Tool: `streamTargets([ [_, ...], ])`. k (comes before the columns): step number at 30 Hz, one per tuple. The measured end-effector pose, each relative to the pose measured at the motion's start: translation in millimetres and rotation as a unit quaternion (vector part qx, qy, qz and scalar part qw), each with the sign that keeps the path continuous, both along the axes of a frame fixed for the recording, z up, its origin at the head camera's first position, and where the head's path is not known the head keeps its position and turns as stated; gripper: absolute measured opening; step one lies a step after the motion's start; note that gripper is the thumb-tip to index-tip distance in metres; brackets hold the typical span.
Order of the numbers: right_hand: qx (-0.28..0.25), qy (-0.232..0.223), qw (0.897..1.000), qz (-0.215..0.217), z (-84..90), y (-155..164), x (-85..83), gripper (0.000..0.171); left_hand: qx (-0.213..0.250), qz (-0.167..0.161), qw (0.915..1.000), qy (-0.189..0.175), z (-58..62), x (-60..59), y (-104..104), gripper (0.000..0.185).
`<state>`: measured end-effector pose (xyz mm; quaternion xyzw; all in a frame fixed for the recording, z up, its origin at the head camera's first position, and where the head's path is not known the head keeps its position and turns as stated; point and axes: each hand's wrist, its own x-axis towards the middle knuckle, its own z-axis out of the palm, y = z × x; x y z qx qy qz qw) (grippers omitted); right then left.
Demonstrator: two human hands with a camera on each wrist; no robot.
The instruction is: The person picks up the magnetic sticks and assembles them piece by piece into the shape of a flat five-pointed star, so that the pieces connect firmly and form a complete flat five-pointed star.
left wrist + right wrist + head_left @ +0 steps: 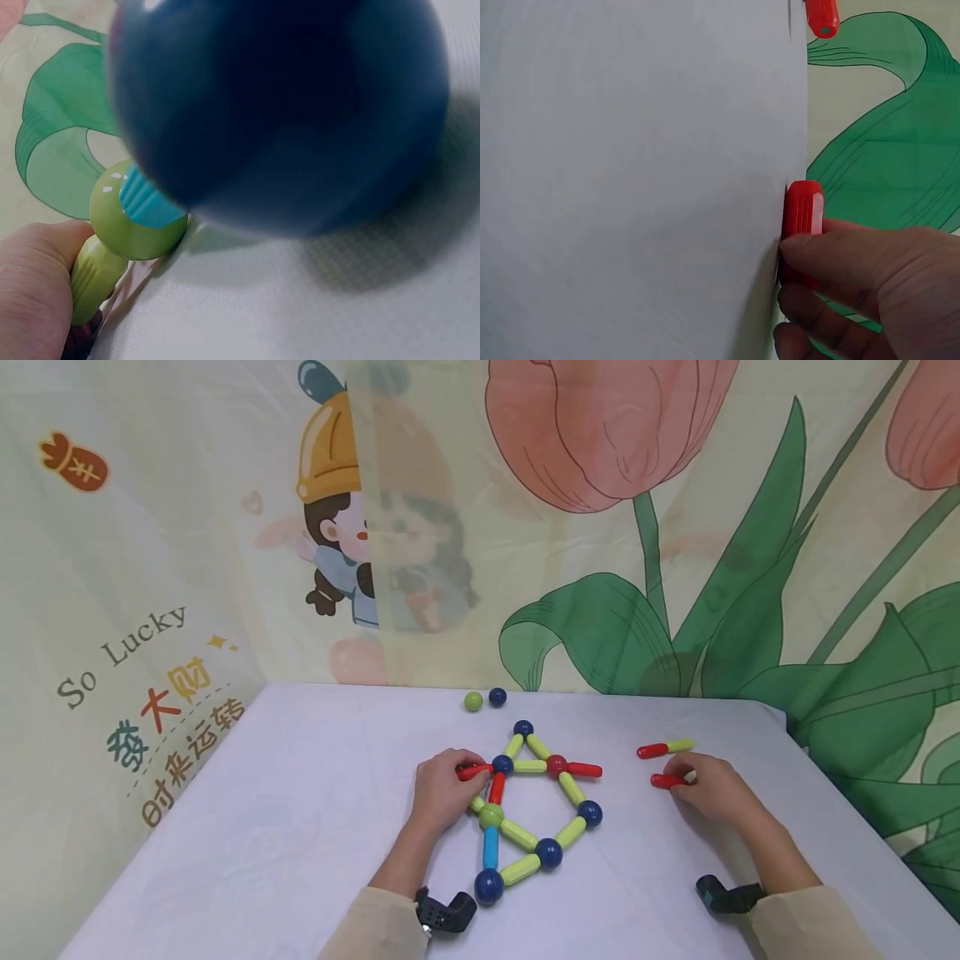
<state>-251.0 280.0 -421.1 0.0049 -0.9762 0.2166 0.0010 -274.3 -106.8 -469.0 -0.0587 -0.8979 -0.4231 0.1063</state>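
Closest to the near edge of the counter [300,827] sits a big dark blue ball [488,886], the bottom tip of a flat stick-and-ball figure [528,810] laid out around the middle of the white cloth; a light blue stick [491,847] runs up from it to a green ball [491,815]. The left hand [442,789] rests at the figure's left side, fingers pinching a red stick [474,771] that meets a blue ball [502,765]. Over toward the right edge, the right hand [708,787] has its fingers curled round a loose red stick [802,217] lying on the cloth. Just beyond that lies a red-and-yellow stick [664,748] on its own. Near the far edge sit two loose balls, one green [473,701] and one blue [497,697], side by side.
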Motion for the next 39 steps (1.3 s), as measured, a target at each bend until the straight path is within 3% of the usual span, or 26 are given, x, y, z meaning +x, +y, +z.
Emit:
streamTargets([
  [13,-0.107,-0.027,0.994,0.002,3.0,-7,-0.3,0.044,0.001,0.000,1.0000,0.000,1.8,0.2,-1,0.022],
  [21,-0.141,-0.037,0.989,0.013,0.8,-15,-2.5,0.046,-0.003,0.002,1.0000,-0.002,2.0,0.8,-1,0.022],
  [39,-0.212,-0.100,0.970,0.070,-5.4,-32,-3.6,0.033,-0.007,0.003,1.0000,-0.005,0.2,0.4,0,0.022],
])
